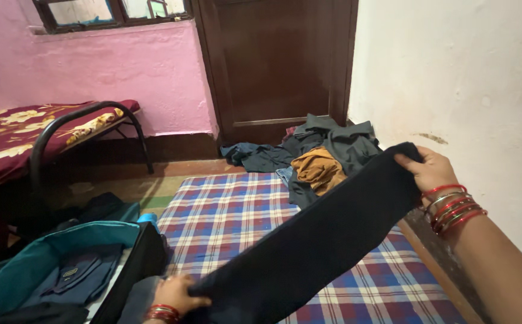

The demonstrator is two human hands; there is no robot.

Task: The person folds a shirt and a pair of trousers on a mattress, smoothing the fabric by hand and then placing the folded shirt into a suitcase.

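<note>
The person's two hands held a dark navy cloth (pixel 327 234) stretched out above a checked mattress (pixel 231 222) that lay on the floor. The right hand (pixel 429 170) gripped the far upper end of the cloth, its fingers (pixel 406 160) curled shut over the edge, and red and gold bangles (pixel 453 207) sat on that wrist. The left hand (pixel 177 294) pinched the near lower end, closed on the fabric, with red bangles (pixel 164 312) on its wrist too. The cloth ran in a slanted band between the two hands, hanging above the mattress rather than lying on it.

Beyond the far end of the mattress, a heap of clothes (pixel 315 153) lay against the foot of a dark brown door (pixel 279 66), with a mustard-coloured garment (pixel 319 169) on top of the grey and blue ones. To the left of the mattress, just beside its near corner, stood an open teal suitcase (pixel 51 270) with folded dark blue clothes (pixel 81 276) inside. Farther left of the mattress stood a metal-framed bed (pixel 45 138) with a maroon flowered cover, set against the pink wall (pixel 123 72).
</note>
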